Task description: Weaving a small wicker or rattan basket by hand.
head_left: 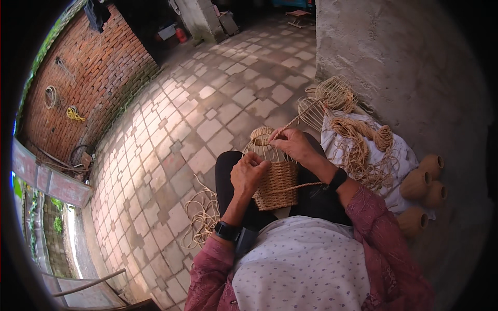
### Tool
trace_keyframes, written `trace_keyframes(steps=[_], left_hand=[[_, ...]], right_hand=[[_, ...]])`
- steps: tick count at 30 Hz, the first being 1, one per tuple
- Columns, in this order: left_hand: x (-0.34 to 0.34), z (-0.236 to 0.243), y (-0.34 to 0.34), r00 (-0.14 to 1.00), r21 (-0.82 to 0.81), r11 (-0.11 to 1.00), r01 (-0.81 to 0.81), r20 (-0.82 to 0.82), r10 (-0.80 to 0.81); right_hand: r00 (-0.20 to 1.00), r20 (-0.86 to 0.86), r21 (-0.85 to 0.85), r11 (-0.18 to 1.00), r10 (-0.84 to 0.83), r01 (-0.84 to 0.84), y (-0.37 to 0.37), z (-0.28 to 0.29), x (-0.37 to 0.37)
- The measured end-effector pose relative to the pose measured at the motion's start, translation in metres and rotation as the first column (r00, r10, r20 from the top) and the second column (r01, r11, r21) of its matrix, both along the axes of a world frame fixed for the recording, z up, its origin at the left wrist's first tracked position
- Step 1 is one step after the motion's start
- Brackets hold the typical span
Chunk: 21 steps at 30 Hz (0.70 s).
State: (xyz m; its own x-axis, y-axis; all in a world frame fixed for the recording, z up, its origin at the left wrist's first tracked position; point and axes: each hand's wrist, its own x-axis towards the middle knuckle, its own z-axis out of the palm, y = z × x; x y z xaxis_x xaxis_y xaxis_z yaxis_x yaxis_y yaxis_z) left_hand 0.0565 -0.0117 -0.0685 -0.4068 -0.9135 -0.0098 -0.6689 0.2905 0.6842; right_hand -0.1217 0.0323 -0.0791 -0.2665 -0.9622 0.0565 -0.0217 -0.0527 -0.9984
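A partly woven basket (pixel 279 187) of tan twisted cord stands on my lap between my legs. Its lower body is tightly woven, thin bare ribs rise above, and a woven ring (pixel 261 134) tops them. My left hand (pixel 248 175) is closed at the left of the ribs, thumb and fingers together; what is in the pinch is hidden. Near the ring, my right hand (pixel 296 146) pinches a twisted cord (pixel 306 115), which slants up to the right past the fingers. Another cord end (pixel 310 185) sticks out of the weave toward my right wrist.
Cord bundles (pixel 358 137) lie on a white cloth (pixel 402 160) at right, beside a bare rib frame (pixel 334 95). Several round clay-coloured pots (pixel 415 185) sit by the grey wall (pixel 410 67). Loose cord (pixel 202 215) lies on the paved floor (pixel 155 181) at left.
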Motion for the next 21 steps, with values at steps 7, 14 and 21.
trace_keyframes(steps=[7, 14, 21], left_hand=[[0.001, 0.0, 0.0, 1.0, 0.041, 0.999, -0.011, -0.017, 0.012], [0.001, 0.003, 0.006, 0.975, -0.428, 0.904, -0.005, -0.204, -0.092], [-0.018, 0.009, 0.017, 0.952, -0.301, 0.931, 0.204, -0.159, -0.26]], right_hand=[[0.655, -0.741, -0.037, 0.982, -0.151, 0.184, -0.001, -0.013, 0.022], [0.862, -0.453, -0.048, 0.972, -0.225, 0.228, 0.039, -0.024, -0.012], [0.953, -0.031, 0.113, 0.946, -0.303, 0.304, 0.05, -0.027, -0.032]])
